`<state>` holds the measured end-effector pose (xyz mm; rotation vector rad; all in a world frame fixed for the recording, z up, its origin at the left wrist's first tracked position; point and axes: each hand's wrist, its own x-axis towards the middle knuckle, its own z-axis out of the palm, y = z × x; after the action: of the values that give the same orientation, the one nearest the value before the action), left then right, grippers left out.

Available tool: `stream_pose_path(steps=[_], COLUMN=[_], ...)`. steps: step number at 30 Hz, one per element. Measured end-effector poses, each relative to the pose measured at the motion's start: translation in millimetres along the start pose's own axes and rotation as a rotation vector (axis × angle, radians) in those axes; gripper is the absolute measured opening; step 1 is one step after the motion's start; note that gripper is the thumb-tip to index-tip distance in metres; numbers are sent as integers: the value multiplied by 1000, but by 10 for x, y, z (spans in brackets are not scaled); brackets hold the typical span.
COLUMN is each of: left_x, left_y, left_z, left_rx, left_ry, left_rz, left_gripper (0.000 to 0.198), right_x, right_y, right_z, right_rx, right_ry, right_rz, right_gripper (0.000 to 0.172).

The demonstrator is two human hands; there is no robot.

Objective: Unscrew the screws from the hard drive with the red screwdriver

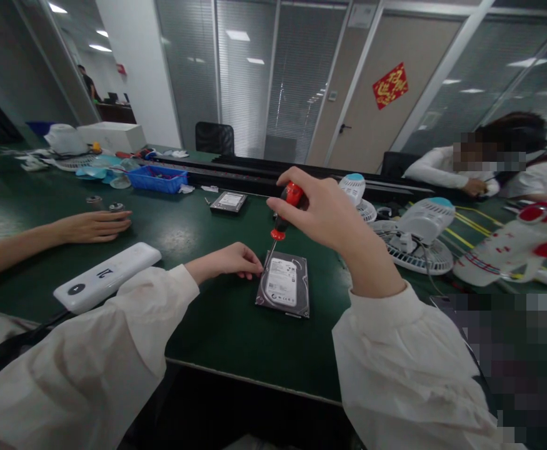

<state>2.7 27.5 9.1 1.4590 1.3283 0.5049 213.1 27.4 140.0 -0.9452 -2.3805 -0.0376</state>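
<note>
A hard disk drive (282, 284) lies label up on the green table in front of me. My right hand (317, 203) is closed round the red and black handle of a screwdriver (277, 235), which leans a little with its shaft pointing down at the drive's upper left edge. At that same edge, my left hand (233, 259) has its fingers pinched together close to the screwdriver's tip. Whatever lies between those fingertips is too small to make out. A second hard disk drive (229, 202) rests farther back on the table.
Another person's hand (97, 226) lies on the table at left, near a white power bank (107, 275). A blue tray (158, 179) stands behind. White fans (423, 231) and a white and red bottle (512, 244) are at right. Across the table sits a person in white (442, 165).
</note>
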Motion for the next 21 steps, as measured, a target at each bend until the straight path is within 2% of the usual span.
stream_pose_path(steps=[4, 7, 13, 21], left_x=[9, 2, -29, -6], left_y=[-11, -4, 31, 10], left_z=[-6, 2, 14, 5], left_rx=[-4, -8, -12, -11], left_ry=[-3, 3, 6, 7], left_rz=[-2, -2, -10, -8], left_gripper=[25, 23, 23, 23], right_x=[-4, -12, -9, -11], right_y=[-6, -12, 0, -3], right_z=[-16, -21, -4, -26], right_rx=[-2, 32, 21, 95], right_ry=[6, -22, 11, -32], right_rz=[-5, -33, -19, -48], right_gripper=[32, 41, 39, 44])
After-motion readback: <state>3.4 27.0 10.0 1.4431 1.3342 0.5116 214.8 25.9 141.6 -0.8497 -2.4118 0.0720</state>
